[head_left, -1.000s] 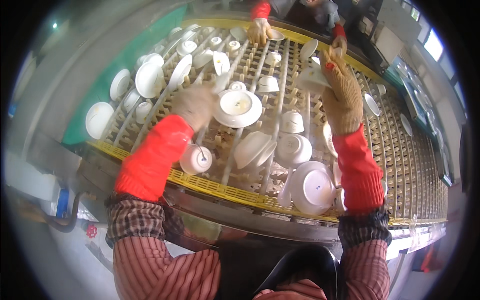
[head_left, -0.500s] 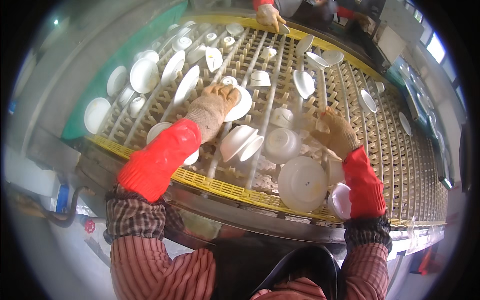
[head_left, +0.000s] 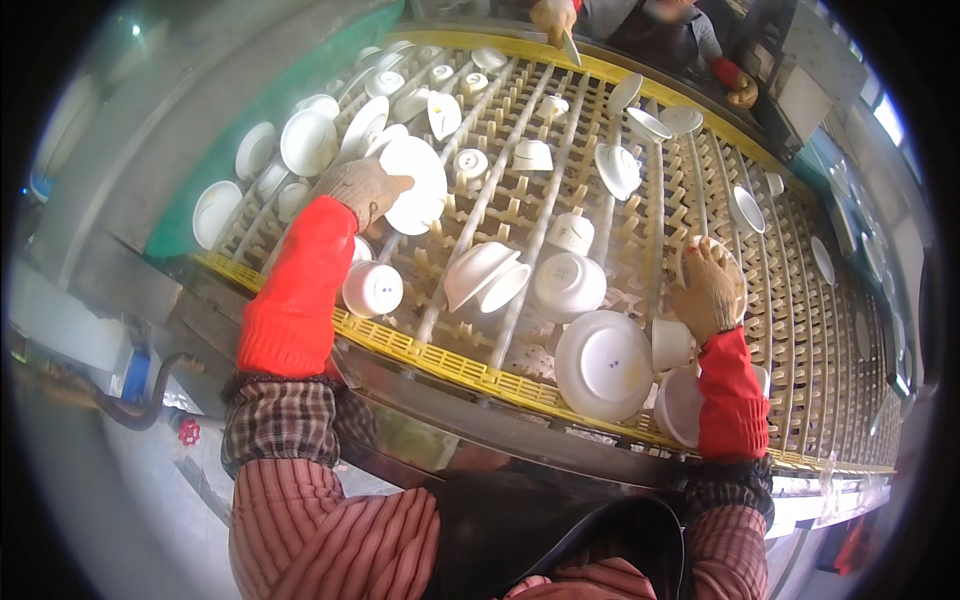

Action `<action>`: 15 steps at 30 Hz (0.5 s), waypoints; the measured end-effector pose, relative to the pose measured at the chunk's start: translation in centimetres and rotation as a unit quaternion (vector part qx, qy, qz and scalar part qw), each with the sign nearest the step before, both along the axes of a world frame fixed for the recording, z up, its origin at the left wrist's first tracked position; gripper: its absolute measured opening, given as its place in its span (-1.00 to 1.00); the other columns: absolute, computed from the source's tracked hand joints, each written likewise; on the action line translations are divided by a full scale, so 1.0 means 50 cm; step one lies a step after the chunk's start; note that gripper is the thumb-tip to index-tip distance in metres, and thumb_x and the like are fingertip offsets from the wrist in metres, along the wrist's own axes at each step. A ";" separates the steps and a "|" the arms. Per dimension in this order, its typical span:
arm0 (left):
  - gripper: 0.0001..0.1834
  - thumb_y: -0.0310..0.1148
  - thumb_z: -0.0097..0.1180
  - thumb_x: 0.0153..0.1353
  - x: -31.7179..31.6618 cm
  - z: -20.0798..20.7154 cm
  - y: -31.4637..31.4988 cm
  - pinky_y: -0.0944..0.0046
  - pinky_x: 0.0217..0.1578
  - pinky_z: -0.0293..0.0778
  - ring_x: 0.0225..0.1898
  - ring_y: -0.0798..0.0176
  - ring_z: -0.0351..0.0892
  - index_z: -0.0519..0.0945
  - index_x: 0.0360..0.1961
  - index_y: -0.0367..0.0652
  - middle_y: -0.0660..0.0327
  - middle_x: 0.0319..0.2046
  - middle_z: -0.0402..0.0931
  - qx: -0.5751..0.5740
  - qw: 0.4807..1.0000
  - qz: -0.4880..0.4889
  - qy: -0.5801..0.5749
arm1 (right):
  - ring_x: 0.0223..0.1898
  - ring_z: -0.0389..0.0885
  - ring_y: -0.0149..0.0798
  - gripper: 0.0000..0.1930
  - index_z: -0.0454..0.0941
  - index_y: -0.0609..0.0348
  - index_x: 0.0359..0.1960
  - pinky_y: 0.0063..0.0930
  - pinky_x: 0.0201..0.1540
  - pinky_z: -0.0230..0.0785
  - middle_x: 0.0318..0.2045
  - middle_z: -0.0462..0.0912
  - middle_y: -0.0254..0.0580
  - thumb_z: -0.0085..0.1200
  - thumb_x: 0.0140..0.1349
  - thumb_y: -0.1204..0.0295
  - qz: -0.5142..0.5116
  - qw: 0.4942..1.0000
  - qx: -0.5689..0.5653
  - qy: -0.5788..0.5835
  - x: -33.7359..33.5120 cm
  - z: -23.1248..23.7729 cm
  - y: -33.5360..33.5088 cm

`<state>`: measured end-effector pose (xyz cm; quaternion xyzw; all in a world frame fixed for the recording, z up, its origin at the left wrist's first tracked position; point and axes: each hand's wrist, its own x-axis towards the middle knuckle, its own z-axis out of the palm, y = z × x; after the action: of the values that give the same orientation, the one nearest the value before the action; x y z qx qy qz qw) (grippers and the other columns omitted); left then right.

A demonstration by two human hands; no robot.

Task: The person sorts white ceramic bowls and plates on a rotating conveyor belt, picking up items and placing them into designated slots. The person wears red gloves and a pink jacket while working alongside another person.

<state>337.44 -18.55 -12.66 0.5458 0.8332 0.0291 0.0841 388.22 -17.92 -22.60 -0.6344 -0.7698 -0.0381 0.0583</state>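
Observation:
My left hand (head_left: 365,190), in a tan glove with a red sleeve cover, grips the left edge of a white plate (head_left: 418,190) tilted up off the pegged conveyor. A small white bowl (head_left: 470,163) sits right of that plate. My right hand (head_left: 710,290), gloved alike, has its fingers over a white dish (head_left: 738,268), whose exact shape is partly hidden. Between my hands lie two bowls leaning together (head_left: 485,278), an overturned bowl (head_left: 568,287) and a cup (head_left: 571,233). A large round dish (head_left: 603,365) stands tilted near my right forearm, beside another cup (head_left: 670,343).
White bowls and plates crowd the belt's left side, by a green curtain (head_left: 190,215). Yellow edging (head_left: 420,358) borders the conveyor (head_left: 790,330). Across it a person's gloved hand (head_left: 553,18) holds a dish (head_left: 571,50). A metal panel (head_left: 800,110) stands at far right.
My left hand has moved left, lifting the plate upright. My right hand has shifted slightly right and now has a dish under its fingers. The co-worker's hand has raised a dish.

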 end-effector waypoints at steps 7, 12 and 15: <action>-0.08 0.32 0.54 0.08 0.096 0.036 -0.132 -0.04 0.06 0.74 0.01 -0.16 0.87 0.77 0.28 -0.17 -0.14 0.03 0.84 0.126 0.970 -0.199 0.059 | 0.45 0.55 0.27 -0.34 0.59 0.21 0.45 0.08 0.54 0.34 0.40 0.65 0.17 0.32 0.28 0.33 -0.109 0.986 0.067 -0.106 0.165 -0.028 -0.007; -0.07 0.28 0.58 -0.03 0.096 0.011 -0.250 -0.03 0.23 0.69 0.11 -0.12 0.84 0.77 0.32 -0.02 -0.14 0.10 0.82 -0.029 0.974 -0.206 0.090 | 0.34 0.70 0.26 -0.27 0.58 0.37 0.42 -0.05 0.41 0.55 0.34 0.70 0.25 0.51 0.26 0.28 0.046 0.982 0.083 0.164 0.131 0.006 -0.071; -0.15 0.20 0.56 -0.02 0.092 -0.003 -0.251 0.00 0.20 0.69 0.08 -0.09 0.84 0.80 0.27 -0.02 -0.10 0.05 0.83 -0.033 0.987 -0.155 0.032 | 0.29 0.72 0.25 -0.22 0.55 0.36 0.45 -0.10 0.36 0.60 0.23 0.73 0.25 0.59 0.21 0.34 0.261 0.935 0.091 0.221 -0.041 0.070 -0.108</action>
<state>342.05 -31.12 -12.83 0.6662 0.7410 -0.0294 0.0787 386.17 -23.33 -19.09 -0.3957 -0.8692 0.0496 0.2921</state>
